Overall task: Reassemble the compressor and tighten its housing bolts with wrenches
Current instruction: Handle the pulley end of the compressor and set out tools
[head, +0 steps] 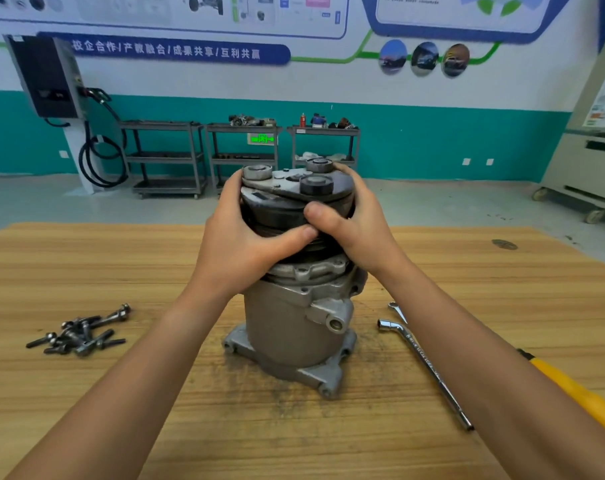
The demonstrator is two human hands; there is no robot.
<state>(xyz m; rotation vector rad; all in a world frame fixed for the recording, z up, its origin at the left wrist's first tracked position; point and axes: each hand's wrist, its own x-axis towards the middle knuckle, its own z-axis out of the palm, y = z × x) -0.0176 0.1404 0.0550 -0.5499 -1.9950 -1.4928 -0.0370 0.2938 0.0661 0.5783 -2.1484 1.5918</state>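
A grey metal compressor housing stands upright on the wooden table, its flange down. On top sits the dark pulley and clutch assembly, slightly tilted. My left hand grips the pulley's left side, thumb across the front. My right hand grips its right side, thumb over the front rim. Several dark housing bolts lie in a pile to the left. An L-shaped socket wrench lies to the right, with a smaller wrench just behind it.
A yellow-handled tool lies at the table's right edge. Dark grit is scattered on the wood around the compressor base. Beyond the table stand metal shelf carts and a wall-mounted charger unit against the teal wall.
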